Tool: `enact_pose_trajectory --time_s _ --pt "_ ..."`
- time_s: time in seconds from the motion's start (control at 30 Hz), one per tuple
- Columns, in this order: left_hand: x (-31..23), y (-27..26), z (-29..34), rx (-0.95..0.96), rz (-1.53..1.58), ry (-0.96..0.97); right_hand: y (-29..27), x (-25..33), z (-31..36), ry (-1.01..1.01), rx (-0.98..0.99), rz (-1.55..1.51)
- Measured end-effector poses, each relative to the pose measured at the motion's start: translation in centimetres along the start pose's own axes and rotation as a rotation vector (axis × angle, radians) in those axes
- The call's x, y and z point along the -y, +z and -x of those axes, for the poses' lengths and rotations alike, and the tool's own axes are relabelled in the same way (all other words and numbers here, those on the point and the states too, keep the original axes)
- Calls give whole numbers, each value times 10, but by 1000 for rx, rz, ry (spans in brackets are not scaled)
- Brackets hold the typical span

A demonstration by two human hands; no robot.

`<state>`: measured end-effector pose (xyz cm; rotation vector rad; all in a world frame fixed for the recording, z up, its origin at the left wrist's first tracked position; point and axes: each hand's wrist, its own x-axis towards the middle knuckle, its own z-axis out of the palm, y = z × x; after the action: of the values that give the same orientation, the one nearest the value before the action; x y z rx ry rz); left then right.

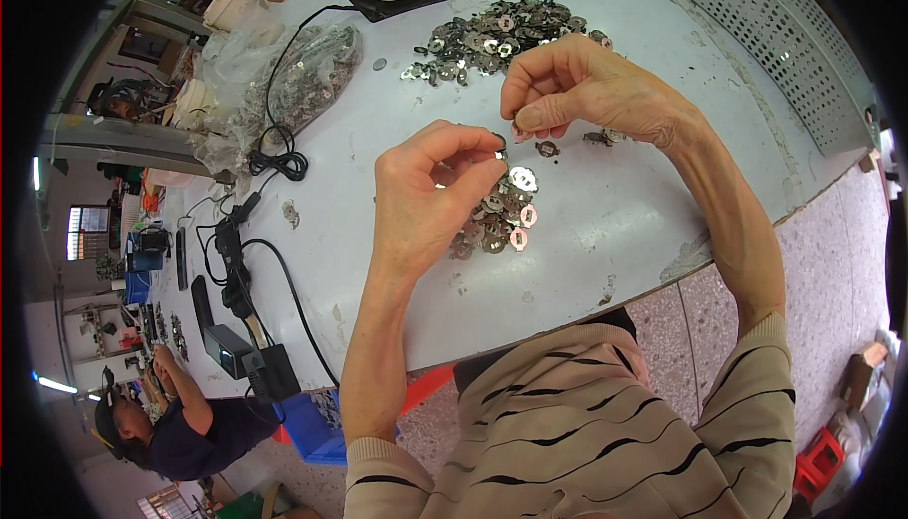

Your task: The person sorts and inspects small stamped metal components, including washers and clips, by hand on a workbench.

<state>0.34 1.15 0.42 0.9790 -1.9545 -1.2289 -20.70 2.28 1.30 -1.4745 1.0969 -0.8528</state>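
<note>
Between the pinched thumb and forefinger of the left hand (416, 188) sits a small, shiny metal piece (501, 154), mostly covered by the fingertips. The right hand (591, 94) pinches a pinkish metal piece (516, 131) at its thumb tip. Just beside the left hand, a pile of slotted metal discs (492, 221) lies on the white table (643, 226), thin, tabbed and silvery, a few glinting pink.

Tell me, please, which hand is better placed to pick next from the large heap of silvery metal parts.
Probably the right hand: it is beside that large heap, though it may already hold a small part. The left hand is farther from it, pinching a small shiny metal piece.
</note>
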Motion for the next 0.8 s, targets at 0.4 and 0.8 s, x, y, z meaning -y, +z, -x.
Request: enact_pose_trajectory --time_s 0.4,0.8 --pt "-6 3 2 -47 90 -16 10 -3 -3 10 -16 -224" --pt "-3 2 2 -112 68 42 20 2 -2 -199 -101 -36"
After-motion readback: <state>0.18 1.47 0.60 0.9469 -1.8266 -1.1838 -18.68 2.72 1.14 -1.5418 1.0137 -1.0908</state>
